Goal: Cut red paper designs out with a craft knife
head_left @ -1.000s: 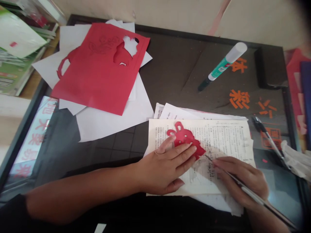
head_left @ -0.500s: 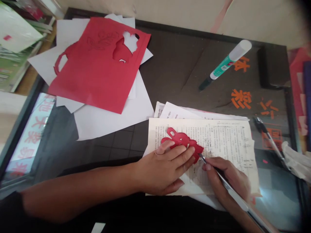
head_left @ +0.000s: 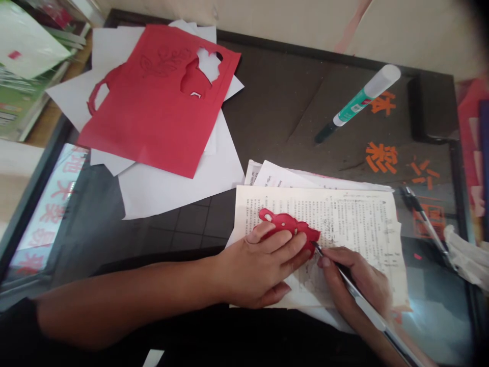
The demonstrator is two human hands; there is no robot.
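Observation:
A red paper cut-out (head_left: pixel 289 224) with a looped, ear-like end lies on the printed page of a booklet (head_left: pixel 355 229). My left hand (head_left: pixel 263 265) rests flat over its lower part, fingers stretched out, hiding much of it. Between the thumb and fingers of my right hand (head_left: pixel 355 275) is a slim silver craft knife (head_left: pixel 364 303). Its tip meets the lower right edge of the red paper, beside my left fingertips. The blade itself is too small to make out clearly.
A red sheet (head_left: pixel 153 112) with cut-out holes and drawn lines tops several white papers (head_left: pixel 179 196) at the left. A green-and-white marker (head_left: pixel 355 104) lies beyond the booklet. At the right are a pen (head_left: pixel 428 221) and a crumpled white tissue (head_left: pixel 468 257).
The red cut-out has turned slightly under my left hand, its looped end now lower and nearer my fingers. The knife tip stays at its edge. The whole view has shifted slightly.

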